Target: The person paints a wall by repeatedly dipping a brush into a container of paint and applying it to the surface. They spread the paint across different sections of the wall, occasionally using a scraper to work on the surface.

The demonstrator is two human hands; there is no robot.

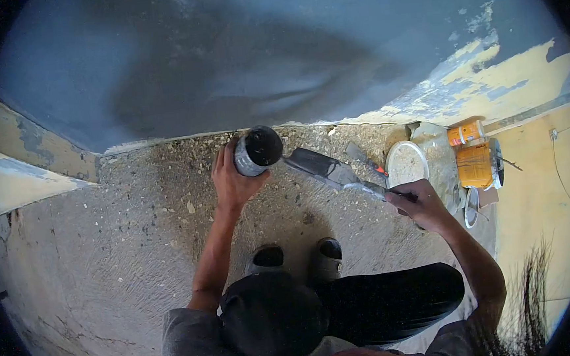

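Can (257, 151) sits in my left hand (232, 181), fingers tight around it, near the wall's bottom edge. My right hand (422, 205) grips a trowel (327, 168), its blade just beside the can. A bucket (406, 164) stands near.

There is only one view, from a camera high above my head, so I see my own cap (271, 314) from above. It looks straight down with a very wide, round lens. The floor (138, 254) under my shoes (297, 256) is near; the blue wall (223, 56) rises beyond the shoes, at the top.
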